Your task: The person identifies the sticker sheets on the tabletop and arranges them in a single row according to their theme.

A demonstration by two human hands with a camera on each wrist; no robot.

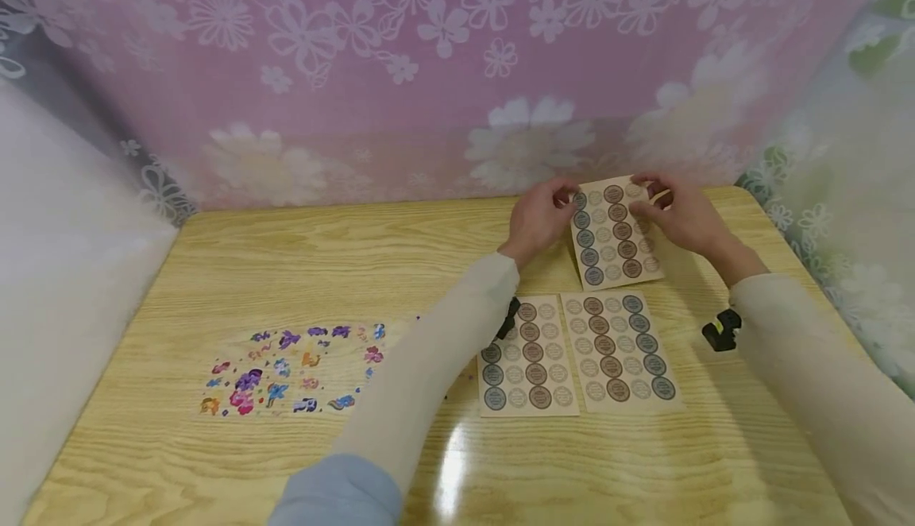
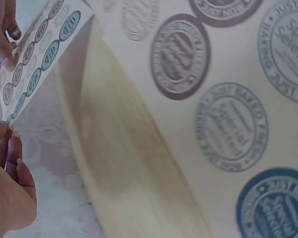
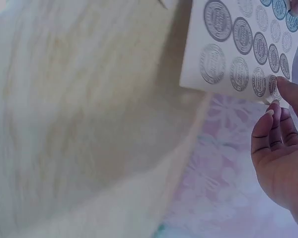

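Both hands hold one sticker sheet, a cream page with columns of round brown, blue and pale stickers, tilted up near the table's back edge. The left hand pinches its upper left corner between thumb and fingers. At the upper right corner, the right hand pinches the sheet, thumb on the printed face. The left wrist view shows the left hand at the sheet's corner. In the right wrist view the right hand grips the sheet's edge. Two similar sheets, a left one and a right one, lie side by side below.
Colourful cartoon pony stickers lie spread on the left of the wooden table. A floral curtain hangs right behind the table's back edge, with more floral cloth at both sides. Black wrist devices are on both sleeves.
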